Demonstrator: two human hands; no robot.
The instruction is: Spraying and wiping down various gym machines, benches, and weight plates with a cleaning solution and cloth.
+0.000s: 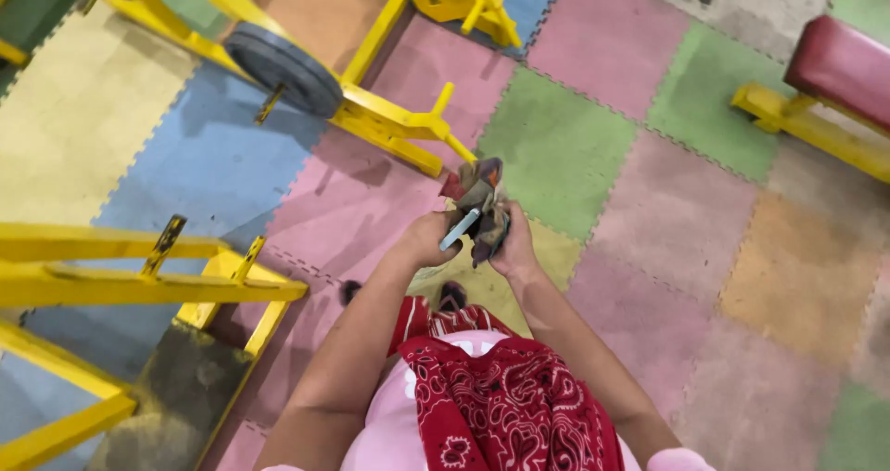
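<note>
Hanging nearest the lens, a red patterned bandana [505, 401] is draping the chest while the left hand [428, 239] and right hand [513, 247] are both gripping a bunched multicoloured cloth [480, 193] around a pale slim object [460, 229], held above coloured floor mats [565, 146]

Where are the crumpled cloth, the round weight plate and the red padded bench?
crumpled cloth [482, 193], head view, on its upper folds.
weight plate [283, 68], head view, on its flat grey face.
red padded bench [844, 63], head view, on the cushion top.
</note>
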